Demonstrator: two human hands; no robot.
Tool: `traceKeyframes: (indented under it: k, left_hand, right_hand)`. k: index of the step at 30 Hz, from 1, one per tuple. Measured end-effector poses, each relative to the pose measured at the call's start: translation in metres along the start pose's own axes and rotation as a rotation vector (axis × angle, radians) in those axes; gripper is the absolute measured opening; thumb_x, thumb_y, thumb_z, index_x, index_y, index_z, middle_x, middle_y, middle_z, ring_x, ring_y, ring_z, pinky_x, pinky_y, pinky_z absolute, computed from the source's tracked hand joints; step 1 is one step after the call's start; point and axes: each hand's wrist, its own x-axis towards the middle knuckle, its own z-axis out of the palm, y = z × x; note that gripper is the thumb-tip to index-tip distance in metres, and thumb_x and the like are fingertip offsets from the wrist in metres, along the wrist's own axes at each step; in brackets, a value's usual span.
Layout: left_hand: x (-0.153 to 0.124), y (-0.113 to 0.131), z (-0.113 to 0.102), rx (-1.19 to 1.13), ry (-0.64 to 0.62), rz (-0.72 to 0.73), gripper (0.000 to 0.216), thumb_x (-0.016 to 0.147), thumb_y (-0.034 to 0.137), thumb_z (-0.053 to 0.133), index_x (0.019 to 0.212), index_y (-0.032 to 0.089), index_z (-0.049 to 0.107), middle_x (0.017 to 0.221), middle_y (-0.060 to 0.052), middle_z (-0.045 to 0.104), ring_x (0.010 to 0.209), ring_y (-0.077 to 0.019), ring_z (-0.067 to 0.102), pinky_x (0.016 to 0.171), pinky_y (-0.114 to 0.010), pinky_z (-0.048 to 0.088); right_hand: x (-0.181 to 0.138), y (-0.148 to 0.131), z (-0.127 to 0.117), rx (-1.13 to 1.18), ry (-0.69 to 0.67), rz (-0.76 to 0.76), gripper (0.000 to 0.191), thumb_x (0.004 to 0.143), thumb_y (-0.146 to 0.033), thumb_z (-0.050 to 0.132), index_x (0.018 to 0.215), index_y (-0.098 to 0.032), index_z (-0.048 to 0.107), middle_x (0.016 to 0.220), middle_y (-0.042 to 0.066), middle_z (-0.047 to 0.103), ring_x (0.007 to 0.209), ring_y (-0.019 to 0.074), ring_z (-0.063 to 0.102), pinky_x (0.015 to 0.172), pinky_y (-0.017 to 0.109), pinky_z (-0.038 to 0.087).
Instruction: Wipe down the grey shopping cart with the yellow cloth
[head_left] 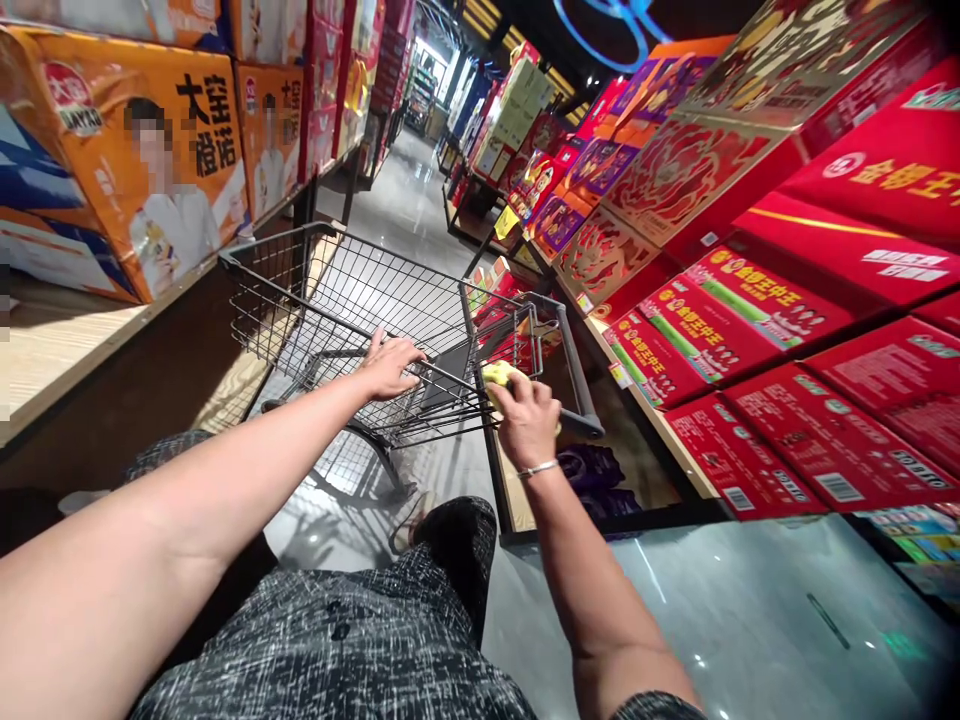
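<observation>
A black wire shopping cart [360, 280] stands in front of me, slanted across the aisle. My left hand [390, 366] grips the near side rim of its basket, fingers curled over the bar. My right hand [527, 412] is closed around a crumpled yellow cloth [498, 372] and presses it against the rim near the handle end. The fingertips are partly hidden behind the cloth and the rim. Just right of that hand is the cart's grey handle [576, 370]. I see only wire mesh and a dark flap [444, 378] in the basket.
Orange cartons [165, 160] line a wooden shelf on the left. Stacked red boxes [757, 300] and gold-patterned boxes [675, 175] fill the right display. Dark purple packages [592, 475] lie low beneath it. A tiled aisle [409, 190] runs away ahead.
</observation>
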Motion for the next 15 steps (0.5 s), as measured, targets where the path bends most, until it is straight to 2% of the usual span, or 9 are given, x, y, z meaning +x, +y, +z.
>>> traceKeyframes:
  k: [2,4,7,11,15]
  left_hand:
    - [-0.002,0.0,0.003,-0.014,0.038,0.009,0.033,0.084,0.037,0.056,0.115,0.027,0.058,0.122,-0.007,0.059,0.134,-0.027,0.04,0.118,-0.061,-0.006]
    - [-0.004,0.001,0.006,-0.025,0.064,0.014,0.031,0.087,0.042,0.054,0.113,0.026,0.059,0.121,-0.007,0.06,0.133,-0.0279,0.041,0.118,-0.061,-0.006]
    - [-0.005,0.007,0.011,-0.022,0.073,0.001,0.036,0.092,0.047,0.046,0.115,0.023,0.058,0.129,-0.009,0.056,0.138,-0.0293,0.035,0.118,-0.061,-0.008]
    - [-0.004,0.016,0.014,0.036,0.036,-0.086,0.05,0.096,0.051,0.039,0.131,0.019,0.054,0.151,-0.012,0.038,0.148,-0.0322,0.013,0.116,-0.062,-0.013]
    - [0.0,0.01,0.011,0.077,0.0,-0.186,0.067,0.095,0.059,0.035,0.146,0.016,0.044,0.16,-0.012,0.023,0.151,-0.0328,-0.005,0.117,-0.059,-0.013]
  right_hand:
    - [-0.003,0.03,-0.021,-0.034,-0.039,0.078,0.044,0.091,-0.019,0.051,0.127,-0.042,0.062,0.14,0.003,0.05,0.111,0.0273,0.041,0.079,0.036,0.034]
    - [-0.006,0.058,-0.036,-0.045,-0.137,0.135,0.044,0.089,-0.021,0.053,0.129,-0.038,0.06,0.131,0.007,0.054,0.102,0.0258,0.046,0.074,0.033,0.035]
    - [-0.006,0.083,-0.046,-0.002,-0.318,0.082,0.047,0.087,-0.024,0.054,0.133,-0.033,0.057,0.114,0.009,0.059,0.093,0.0225,0.051,0.071,0.029,0.037]
    - [-0.005,0.084,-0.053,0.058,-0.383,0.02,0.047,0.085,-0.02,0.055,0.131,-0.029,0.056,0.108,0.007,0.061,0.095,0.0206,0.055,0.075,0.027,0.039]
    - [-0.01,0.063,-0.066,0.067,-0.402,0.008,0.046,0.085,-0.021,0.055,0.131,-0.029,0.056,0.108,0.007,0.062,0.095,0.0207,0.058,0.074,0.027,0.039]
